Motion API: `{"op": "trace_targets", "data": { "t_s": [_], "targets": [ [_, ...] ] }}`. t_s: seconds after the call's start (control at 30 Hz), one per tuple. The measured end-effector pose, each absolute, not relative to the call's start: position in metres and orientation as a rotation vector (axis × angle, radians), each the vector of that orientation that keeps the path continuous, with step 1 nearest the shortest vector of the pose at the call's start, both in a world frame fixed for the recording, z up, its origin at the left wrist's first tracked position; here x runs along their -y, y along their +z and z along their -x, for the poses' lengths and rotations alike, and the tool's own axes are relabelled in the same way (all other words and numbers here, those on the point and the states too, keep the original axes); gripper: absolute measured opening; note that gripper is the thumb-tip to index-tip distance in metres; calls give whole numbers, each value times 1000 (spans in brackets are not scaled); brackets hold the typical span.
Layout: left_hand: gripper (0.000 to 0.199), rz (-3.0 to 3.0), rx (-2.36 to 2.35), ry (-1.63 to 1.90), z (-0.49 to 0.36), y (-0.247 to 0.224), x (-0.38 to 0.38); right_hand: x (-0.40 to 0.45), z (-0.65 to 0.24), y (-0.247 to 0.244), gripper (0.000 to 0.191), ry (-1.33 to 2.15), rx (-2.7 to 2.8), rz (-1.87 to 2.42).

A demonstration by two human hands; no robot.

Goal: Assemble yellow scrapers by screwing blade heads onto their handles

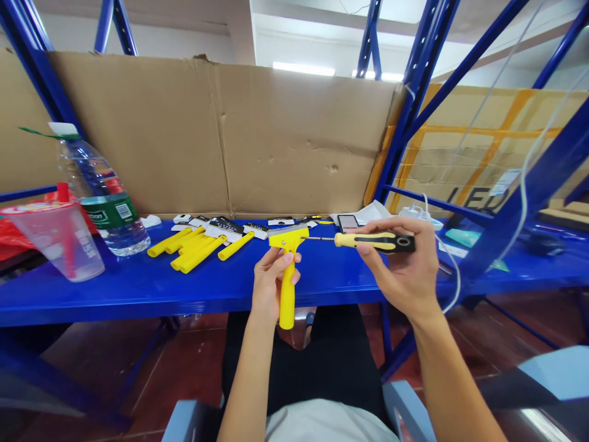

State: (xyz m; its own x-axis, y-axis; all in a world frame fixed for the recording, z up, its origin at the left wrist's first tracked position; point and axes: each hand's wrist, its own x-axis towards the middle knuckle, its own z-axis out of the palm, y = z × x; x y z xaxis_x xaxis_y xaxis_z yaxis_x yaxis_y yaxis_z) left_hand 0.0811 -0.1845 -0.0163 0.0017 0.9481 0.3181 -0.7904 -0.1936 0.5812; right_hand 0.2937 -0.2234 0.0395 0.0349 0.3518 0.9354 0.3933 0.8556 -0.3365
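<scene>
My left hand (272,276) is closed around the neck of a yellow scraper (287,294), held upright with its wide head on top and its handle hanging past the table's front edge. A metal blade edge shows along the head. In my right hand (407,264) lies a screwdriver (375,240) with a cream and black handle, gripped from the right. Its thin shaft points left, and the tip meets the right side of the scraper's head, by a screw spot. Several more yellow scrapers (199,253) with black-and-white labels lie on the table to the left.
A blue table (184,291) runs across in front, backed by a cardboard sheet (299,135). At left stand a water bottle (113,209) and a plastic cup (59,239). A phone (348,223) lies behind my hands; a white cable (455,276) hangs at right beside a blue post.
</scene>
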Motion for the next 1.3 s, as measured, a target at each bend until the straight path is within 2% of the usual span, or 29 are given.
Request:
{"op": "trace_targets", "data": {
  "t_s": [0.1,0.17,0.27,0.43,0.53,0.6,0.73,1.0,1.1,1.3],
  "targets": [
    [24,-755,-265,1620,-81,-17,184,222,-294,38,43,58,1654,596],
    [22,-763,-268,1615,-81,-17,183,221,-293,36,42,-34,1592,625],
    [21,-772,-268,1616,-80,-17,182,219,-292,36,36,-131,1513,681],
    [24,-767,-287,1638,-77,-18,180,221,-290,40,30,50,1656,632],
    [23,-779,-290,1634,-77,-18,180,221,-289,40,23,-64,1547,719],
    [22,-780,-289,1627,-77,-18,181,221,-288,40,29,-87,1498,754],
    [23,-765,-289,1625,-78,-18,181,219,-288,40,49,118,1587,666],
    [23,-771,-302,1644,-78,-19,179,212,-291,37,47,118,1577,708],
    [24,-770,-298,1648,-78,-19,179,213,-288,37,43,182,1608,638],
    [20,-791,-321,1638,-77,-20,179,214,-286,37,30,-10,1510,796]
  ]
}}
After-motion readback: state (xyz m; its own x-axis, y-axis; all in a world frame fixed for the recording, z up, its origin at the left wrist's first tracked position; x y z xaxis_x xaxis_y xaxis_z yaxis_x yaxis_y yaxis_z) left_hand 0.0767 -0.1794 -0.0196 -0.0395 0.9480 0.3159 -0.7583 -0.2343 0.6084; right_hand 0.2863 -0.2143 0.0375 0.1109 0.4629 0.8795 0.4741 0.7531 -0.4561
